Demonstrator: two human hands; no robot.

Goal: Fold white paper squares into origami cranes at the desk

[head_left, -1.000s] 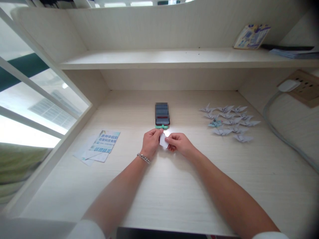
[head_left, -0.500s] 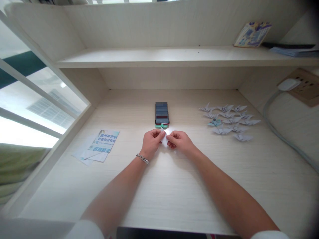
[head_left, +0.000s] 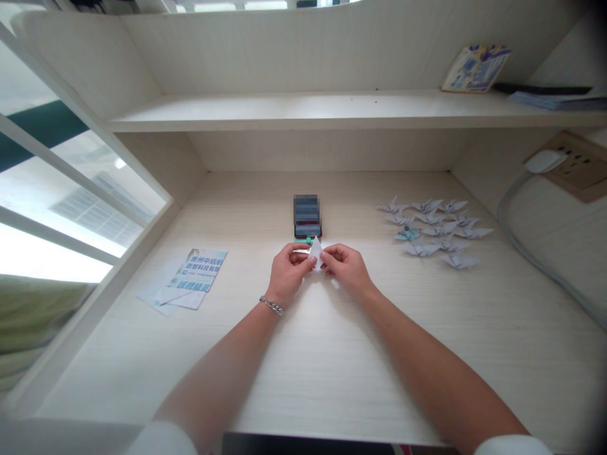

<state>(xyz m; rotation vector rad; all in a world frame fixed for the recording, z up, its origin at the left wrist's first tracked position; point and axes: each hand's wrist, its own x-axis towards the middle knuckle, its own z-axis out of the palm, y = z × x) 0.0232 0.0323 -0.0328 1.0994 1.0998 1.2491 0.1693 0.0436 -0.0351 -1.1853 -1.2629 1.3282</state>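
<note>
A small folded piece of white paper (head_left: 316, 250) is held between both hands above the desk, its pointed tip facing away from me. My left hand (head_left: 290, 270) pinches its left side between thumb and fingers, and a chain bracelet circles that wrist. On the paper's right edge my right hand (head_left: 348, 266) is closed in a pinch. Just beyond the hands lies a phone (head_left: 308, 230), with a green piece at its near end. Several folded paper cranes (head_left: 443, 245) stand in rows on the right; one of them, a blue patterned crane (head_left: 408, 234), differs from the white ones.
Printed sheets (head_left: 196, 272) lie on the desk at the left. A shelf (head_left: 284, 107) spans the back, bearing a small colourful packet (head_left: 477, 68). On the right wall a white plug (head_left: 546, 161) sits in a socket panel, its grey cable (head_left: 540, 253) running down.
The folded paper has turned so its point now stands upright in view and more of its face shows. Both hands have shifted slightly around it. The camera view has moved a little.
</note>
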